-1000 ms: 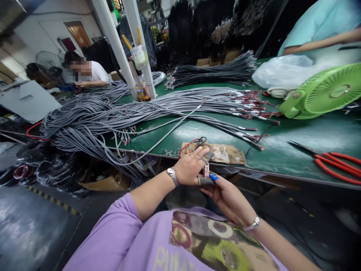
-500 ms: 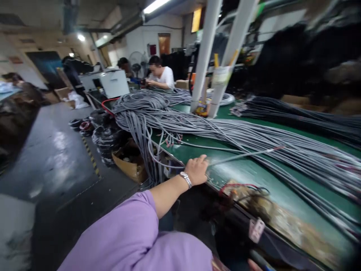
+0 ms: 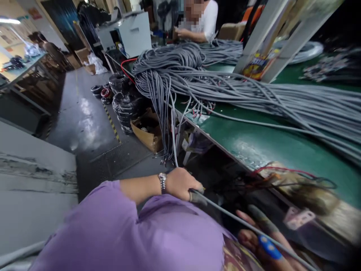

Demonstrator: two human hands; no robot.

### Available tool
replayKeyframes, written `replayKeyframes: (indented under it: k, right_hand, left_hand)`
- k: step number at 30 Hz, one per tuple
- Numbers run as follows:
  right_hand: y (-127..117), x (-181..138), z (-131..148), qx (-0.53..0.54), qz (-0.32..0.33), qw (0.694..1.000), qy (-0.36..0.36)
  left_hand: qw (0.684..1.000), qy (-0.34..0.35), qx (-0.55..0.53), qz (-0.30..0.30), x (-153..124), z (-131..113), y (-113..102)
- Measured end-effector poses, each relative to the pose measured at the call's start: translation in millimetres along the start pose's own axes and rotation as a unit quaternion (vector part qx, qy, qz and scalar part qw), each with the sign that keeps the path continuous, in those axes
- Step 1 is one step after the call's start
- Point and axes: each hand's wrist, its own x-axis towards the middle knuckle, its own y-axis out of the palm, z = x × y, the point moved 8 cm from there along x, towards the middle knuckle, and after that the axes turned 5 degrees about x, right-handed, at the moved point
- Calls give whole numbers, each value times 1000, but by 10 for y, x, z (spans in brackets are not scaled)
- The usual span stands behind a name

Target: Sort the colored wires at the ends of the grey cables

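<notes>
My left hand [image 3: 184, 184], with a metal watch on its wrist and a grey covering on a fingertip, is closed around a grey cable [image 3: 222, 209] in front of my body. From there the cable runs down to the right, across my right hand [image 3: 265, 235]. That hand has a blue wrap on one digit and a grey fingertip cover on another. The cable passes between its thumb and fingers, which are partly stretched. Behind my left hand, the cable goes up toward the large pile of grey cables [image 3: 175, 64] hanging over the table edge.
The green table [image 3: 239, 139] holds long cable bundles and a red-and-black wire tangle [image 3: 296, 175]. A cardboard box [image 3: 149, 131] and wrapped coils [image 3: 126, 109] stand on the floor. White posts [image 3: 262, 41] rise from the table; a person in white [image 3: 208, 19] sits beyond.
My left hand has come off the table edge and back toward my body, now gripping the cable. My right hand has come further into view at lower right. The view has tilted down.
</notes>
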Motion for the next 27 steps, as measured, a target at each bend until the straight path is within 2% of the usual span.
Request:
replayKeyframes:
  k: [1, 3, 5, 9, 13, 15, 17, 19, 21, 23, 25, 27]
  right_hand:
    - [126, -21, 58, -13, 19, 1000, -7]
    - [271, -94, 124, -11, 16, 1000, -19]
    - [315, -191, 55, -6, -5, 1000, 10]
    - [128, -322, -297, 84, -74, 990, 83]
    - [-135, -317, -512, 149, -105, 979, 95]
    - [-227, -324, -443, 111, -116, 985, 70]
    - [-225, -341, -269, 30, -100, 994, 23]
    - [-101, -357, -88, -61, -42, 997, -28]
    - [84, -371, 4, -109, 37, 991, -61]
    - [212, -374, -10, -91, 88, 990, -63]
    - [259, -367, -110, -40, 99, 994, -36]
    - [274, -372, -238, 12, 100, 995, 0]
  left_hand:
    - [1000, 19, 3, 18, -141, 11, 90]
    - [998, 35, 16, 58, -394, 59, 250]
    - [995, 14, 38, 96, -596, 147, 371]
    - [986, -53, 71, 142, -817, 324, 500]
    - [983, -68, 58, 162, -715, 295, 588]
    - [986, -51, -3, 157, -520, 126, 594]
    - [987, -10, -108, 117, -244, -169, 510]
    - [969, 34, -238, 56, 36, -519, 359]
    - [931, 39, -361, 30, 254, -822, 280]
    - [893, -1, -446, 61, 385, -1048, 354]
    - [864, -67, -488, 100, 429, -1173, 501]
    - [839, -129, -516, 116, 425, -1213, 632]
